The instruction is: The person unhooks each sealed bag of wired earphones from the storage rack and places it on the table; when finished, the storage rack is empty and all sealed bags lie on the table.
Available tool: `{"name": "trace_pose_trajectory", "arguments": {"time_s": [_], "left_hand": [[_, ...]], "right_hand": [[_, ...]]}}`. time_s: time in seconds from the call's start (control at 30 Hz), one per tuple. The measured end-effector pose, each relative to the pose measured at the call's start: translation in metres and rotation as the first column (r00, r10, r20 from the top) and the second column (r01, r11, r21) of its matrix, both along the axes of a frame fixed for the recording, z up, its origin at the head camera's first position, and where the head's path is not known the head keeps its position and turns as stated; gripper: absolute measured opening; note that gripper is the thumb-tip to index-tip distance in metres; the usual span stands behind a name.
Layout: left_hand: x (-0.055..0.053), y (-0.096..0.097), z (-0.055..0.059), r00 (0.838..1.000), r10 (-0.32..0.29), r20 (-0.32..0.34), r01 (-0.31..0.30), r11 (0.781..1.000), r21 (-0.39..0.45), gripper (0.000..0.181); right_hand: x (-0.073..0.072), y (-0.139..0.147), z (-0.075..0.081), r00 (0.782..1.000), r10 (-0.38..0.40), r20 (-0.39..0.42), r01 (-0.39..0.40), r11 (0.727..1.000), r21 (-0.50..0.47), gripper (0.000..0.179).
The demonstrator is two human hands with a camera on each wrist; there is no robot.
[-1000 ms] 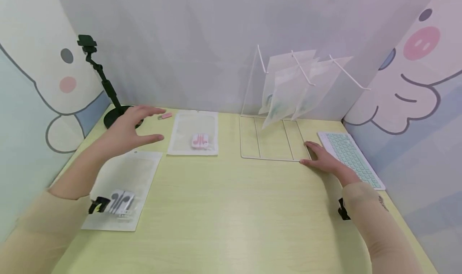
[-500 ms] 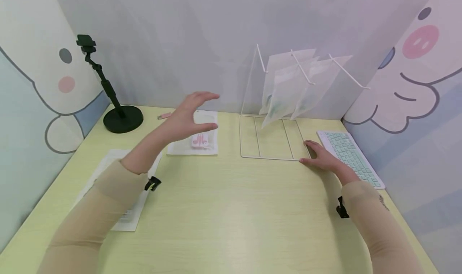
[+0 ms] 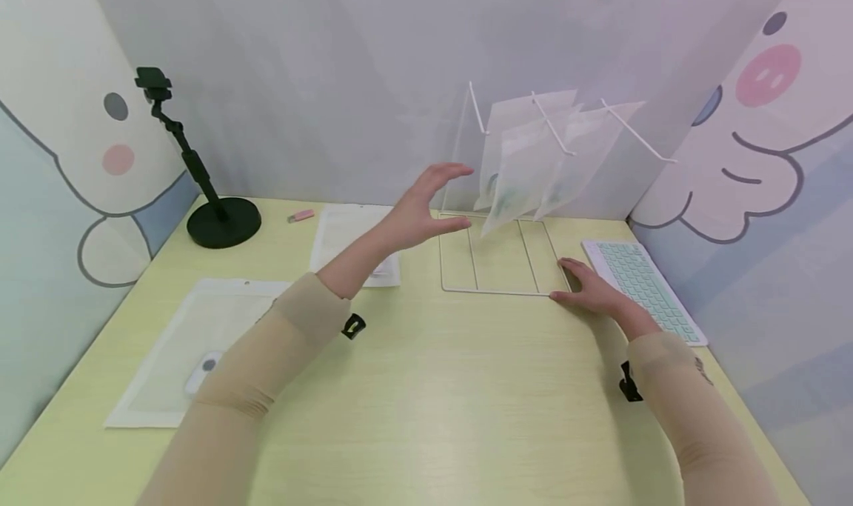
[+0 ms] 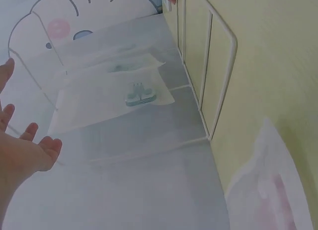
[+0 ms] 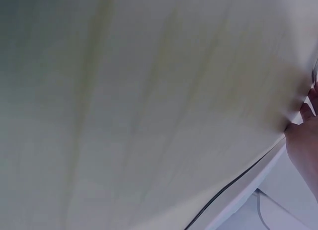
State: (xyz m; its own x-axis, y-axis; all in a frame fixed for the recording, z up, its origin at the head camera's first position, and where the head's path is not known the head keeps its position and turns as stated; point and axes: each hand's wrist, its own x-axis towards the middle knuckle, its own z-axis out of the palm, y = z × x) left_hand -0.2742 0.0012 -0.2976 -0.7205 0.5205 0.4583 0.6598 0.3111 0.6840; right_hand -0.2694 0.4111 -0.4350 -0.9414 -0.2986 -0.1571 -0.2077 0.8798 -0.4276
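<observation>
My left hand (image 3: 426,210) is raised in the air, thumb and fingers spread apart and holding nothing, beside the left side of a white wire display rack (image 3: 493,293). Several translucent pouches (image 3: 523,161) hang from the rack's hooks. One holds teal earphones (image 4: 140,95), seen in the left wrist view. At the front right corner of the rack's base, my right hand (image 3: 589,290) grips the wire with thumb and fingertips. On the table, a pouch with pink earphones (image 3: 383,270) is partly covered by my left forearm. A larger pouch (image 3: 160,373) with white-and-grey earphones lies nearer, partly under the sleeve.
A white keyboard with mint keys (image 3: 646,291) lies at the right, beside my right forearm. A black stand (image 3: 223,223) stands at the back left, with a small pink item (image 3: 301,215) near it. Grey and cartoon-printed walls enclose the table.
My left hand has moved right, from above the left side of the table, past the pink-earphone pouch, to the rack's left side. My right hand stays at the rack's corner.
</observation>
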Motion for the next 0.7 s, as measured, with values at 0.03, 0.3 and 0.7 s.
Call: {"name": "trace_pose_trajectory", "arguments": {"time_s": [0.03,0.3,0.7], "left_hand": [[-0.003,0.005,-0.002,1.0,-0.005,0.01,0.005,1.0,0.001,0.071],[-0.027,0.045,-0.026,0.994,-0.062,0.087,0.064,0.998,-0.02,0.07],[-0.05,0.073,-0.057,0.986,-0.076,0.147,0.089,0.992,-0.087,0.073]], "right_hand": [[0.0,-0.001,0.0,1.0,0.0,-0.001,0.0,1.0,-0.004,0.09],[0.003,-0.003,0.005,1.0,-0.001,0.004,0.001,1.0,-0.003,0.089],[0.002,-0.003,0.004,1.0,0.001,0.013,-0.001,1.0,-0.017,0.089]]}}
